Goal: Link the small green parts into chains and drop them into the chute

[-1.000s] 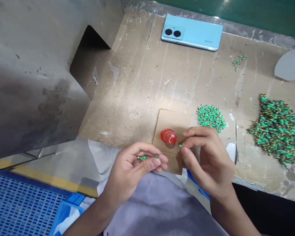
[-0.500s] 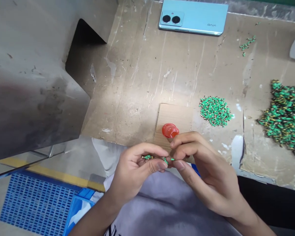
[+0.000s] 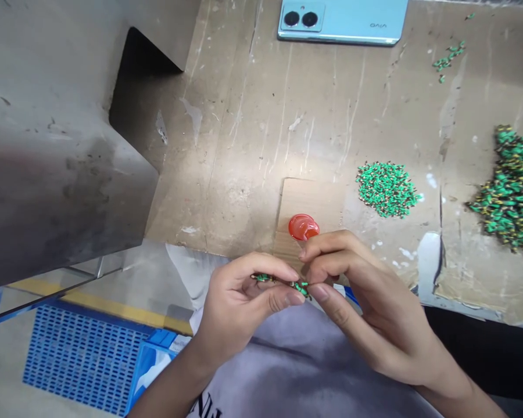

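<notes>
Between the thumb and fingers of my left hand [image 3: 239,310] are several small green parts [image 3: 302,287] with dark and gold ends; their exact kind is too small to make out. My right hand [image 3: 375,313] meets them from the other side, thumb and index finger closed at the tip of one green part. Just beyond my fingers, a small red cup [image 3: 304,226] stands on a piece of cardboard [image 3: 314,194], partly covered by my right fingers. A small pile of green parts [image 3: 387,188] lies on the worktable [image 3: 244,174], right of the cup.
A larger heap of green parts [image 3: 516,197] lies at the right edge, with a few loose green parts [image 3: 448,58] farther back. A light blue phone [image 3: 348,26] rests at the far side. Metal housing [image 3: 61,145] fills the left. Below it sits a blue perforated crate [image 3: 82,360].
The view has shifted slightly. More of the green parts now show at my left fingertips, and my right fingertips have come closer against them. Both hands stay in nearly the same place.
</notes>
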Tool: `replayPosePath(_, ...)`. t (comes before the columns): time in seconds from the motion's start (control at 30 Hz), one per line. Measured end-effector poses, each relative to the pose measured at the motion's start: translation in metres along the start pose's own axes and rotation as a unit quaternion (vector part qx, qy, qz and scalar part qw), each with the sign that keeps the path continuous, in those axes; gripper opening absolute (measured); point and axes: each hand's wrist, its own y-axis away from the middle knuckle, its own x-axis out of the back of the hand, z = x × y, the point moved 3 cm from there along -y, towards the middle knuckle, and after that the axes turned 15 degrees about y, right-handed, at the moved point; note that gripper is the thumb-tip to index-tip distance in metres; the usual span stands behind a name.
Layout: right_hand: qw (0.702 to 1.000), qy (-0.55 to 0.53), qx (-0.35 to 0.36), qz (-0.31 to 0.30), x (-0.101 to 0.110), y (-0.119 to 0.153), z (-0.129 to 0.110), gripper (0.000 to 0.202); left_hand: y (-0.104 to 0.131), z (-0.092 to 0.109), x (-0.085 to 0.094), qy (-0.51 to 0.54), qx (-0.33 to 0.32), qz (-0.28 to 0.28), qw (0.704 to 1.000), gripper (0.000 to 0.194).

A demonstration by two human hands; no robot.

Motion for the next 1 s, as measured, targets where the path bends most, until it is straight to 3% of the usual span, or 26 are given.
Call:
replayPosePath(0.27, 1.0, 0.008, 0.004, -0.019, 0.0, -0.0001, 0.0005, 0.012, -0.0006, -0.0002, 0.0003, -0.005, -0.012, -0.023, 1.0, 0.035)
replayPosePath(1.0, 0.999, 0.019, 0.03, -0.027, 0.003, -0.005, 0.0013, 0.007, -0.0005, 0.0025, -0.0019, -0.074, -0.045, -0.031, 0.996, 0.022)
